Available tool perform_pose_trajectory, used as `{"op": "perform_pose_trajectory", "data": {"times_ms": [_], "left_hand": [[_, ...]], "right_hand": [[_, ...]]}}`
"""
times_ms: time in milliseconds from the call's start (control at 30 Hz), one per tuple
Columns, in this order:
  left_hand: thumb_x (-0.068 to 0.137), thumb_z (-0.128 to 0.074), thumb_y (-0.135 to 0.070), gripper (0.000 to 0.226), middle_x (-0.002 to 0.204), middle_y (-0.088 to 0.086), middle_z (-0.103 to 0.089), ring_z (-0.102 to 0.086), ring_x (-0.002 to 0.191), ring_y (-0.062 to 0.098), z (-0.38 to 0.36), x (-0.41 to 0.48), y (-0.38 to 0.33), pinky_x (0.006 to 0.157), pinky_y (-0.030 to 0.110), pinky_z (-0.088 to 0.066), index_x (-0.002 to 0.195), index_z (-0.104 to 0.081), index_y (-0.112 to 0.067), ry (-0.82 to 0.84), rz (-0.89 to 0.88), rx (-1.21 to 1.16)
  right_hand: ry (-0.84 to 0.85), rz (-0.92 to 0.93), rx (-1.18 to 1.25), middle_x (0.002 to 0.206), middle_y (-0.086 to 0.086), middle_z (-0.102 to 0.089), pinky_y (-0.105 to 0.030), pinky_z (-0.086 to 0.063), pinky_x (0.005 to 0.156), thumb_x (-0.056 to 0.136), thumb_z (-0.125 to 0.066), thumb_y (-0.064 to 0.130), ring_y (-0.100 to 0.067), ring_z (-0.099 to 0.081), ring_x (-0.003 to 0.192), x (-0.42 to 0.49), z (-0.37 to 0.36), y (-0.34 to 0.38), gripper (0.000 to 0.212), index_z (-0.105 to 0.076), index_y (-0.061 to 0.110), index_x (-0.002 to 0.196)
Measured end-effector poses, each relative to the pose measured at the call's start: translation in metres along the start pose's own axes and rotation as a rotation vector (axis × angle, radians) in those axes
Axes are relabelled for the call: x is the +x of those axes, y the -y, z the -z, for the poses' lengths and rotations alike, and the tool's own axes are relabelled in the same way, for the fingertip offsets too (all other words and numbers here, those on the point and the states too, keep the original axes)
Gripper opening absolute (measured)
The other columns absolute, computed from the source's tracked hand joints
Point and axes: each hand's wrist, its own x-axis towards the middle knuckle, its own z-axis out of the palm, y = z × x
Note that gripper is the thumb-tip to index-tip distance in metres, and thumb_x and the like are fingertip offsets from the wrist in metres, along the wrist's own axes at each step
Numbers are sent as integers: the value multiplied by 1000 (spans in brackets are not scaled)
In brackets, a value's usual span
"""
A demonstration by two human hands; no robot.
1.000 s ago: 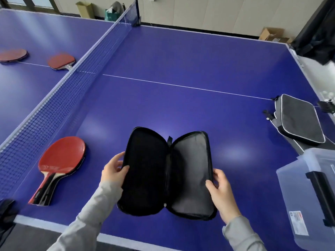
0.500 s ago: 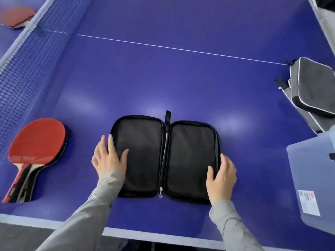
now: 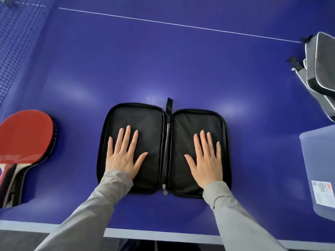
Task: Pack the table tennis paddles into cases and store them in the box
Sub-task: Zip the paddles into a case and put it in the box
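Though half offscreen, paddles beside case

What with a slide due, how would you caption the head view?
Left hand and right hand press the open black case flat on the blue table, stacked paddles alongside.

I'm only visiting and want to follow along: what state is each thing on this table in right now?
Black case: unzipped, spread open flat, no paddle inside.
Left hand: open, pressed flat on the case's left half.
Right hand: open, pressed flat on its right half.
Red paddles: stacked, lying left of the case, unpacked.
Grey cases: stacked at the right, seemingly closed.
Plastic box: partly in view; cannot tell whether open.
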Motion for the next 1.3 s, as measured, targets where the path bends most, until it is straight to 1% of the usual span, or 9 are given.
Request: {"op": "perform_pose_trajectory", "data": {"times_ms": [167,333,400,500,633,767,1000,1167,1300], "left_hand": [[89,1,-67,75,158,0,-14,-6,145,18,5,0,-1,115,41,3,149,-12,-24,24,20,11],[90,-21,-64,73,152,-8,24,19,143,13,20,2,5,117,39,9,144,15,-30,104,-44,-46],[91,-30,-59,70,158,-2,1,-2,146,17,31,-3,18,118,37,-3,149,-13,-24,83,-135,-140],[85,-36,-51,62,139,9,-51,-50,127,27,42,-23,47,112,35,-27,128,-57,-11,19,-158,-192],[85,-43,-39,52,132,15,-55,-43,125,26,48,-63,105,102,40,-32,122,-60,-5,-193,46,-238],[84,-58,-32,52,137,15,-49,-41,127,33,48,-100,173,101,47,-33,129,-52,-6,-365,426,-273],[74,-74,-41,73,130,15,-48,-41,124,35,43,-111,229,100,50,-35,133,-45,-9,-217,852,-559],[75,-74,-37,29,93,6,-53,-55,93,32,37,-106,236,79,38,-43,89,-62,-15,-193,897,-758],[74,-74,-37,27,88,1,-52,-55,81,27,35,-106,236,71,33,-40,84,-58,-18,-168,920,-775]], "right_hand": [[4,-28,-11,158,-8,-15,-53,-19,115,93,-15,57,-26,-12,146,0,2,4,71,-18,15,150],[65,-49,-24,154,-11,-26,-53,-27,111,92,-5,61,-28,-23,143,-1,19,12,76,-25,14,147],[78,-48,-16,153,-12,-29,-54,-28,110,91,1,62,-28,-26,142,-5,25,14,79,-26,14,147],[86,-52,23,150,-13,-35,-54,-33,107,91,0,63,-29,-31,140,-16,32,20,80,-30,13,145],[99,-75,77,143,-14,-43,-54,-37,103,91,-1,63,-30,-37,135,-35,33,29,81,-37,12,141],[112,-111,99,136,-18,-51,-56,-43,94,90,-1,65,-35,-47,127,-48,30,35,85,-45,8,135],[103,-128,51,130,-20,-55,-54,-47,89,87,-1,69,-37,-53,121,-61,26,34,92,-52,4,130],[110,-117,-20,127,-20,-58,-53,-50,84,86,-1,70,-37,-56,118,-64,26,31,96,-55,2,126],[77,-108,-78,124,-20,-59,-52,-51,81,87,-2,68,-37,-57,116,-64,28,32,94,-57,1,124]]}}
